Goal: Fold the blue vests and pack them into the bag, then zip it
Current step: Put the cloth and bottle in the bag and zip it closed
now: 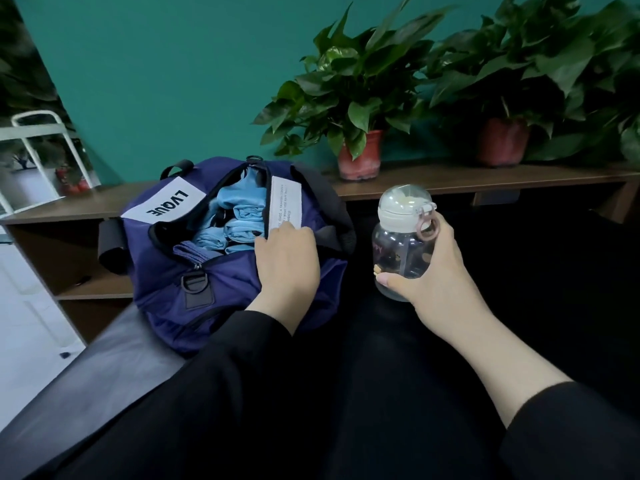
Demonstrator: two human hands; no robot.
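Observation:
A navy duffel bag (166, 292) with a white LVQUE label lies on the dark surface, its top zip open. Several folded light blue vests (239, 216) lie inside it. My left hand (287, 265) rests on the bag's near right rim, fingers curled over the edge by the white label strip. To the right of the bag, my right hand (436, 268) grips a clear plastic water bottle (401, 237) with a pale green lid, held upright.
A brown wooden shelf (485, 181) runs behind the bag against a teal wall. Two potted plants in red pots (360, 157) (502, 140) stand on it. A white metal rack (38, 157) is at the far left. A black surface (381, 375) fills the foreground.

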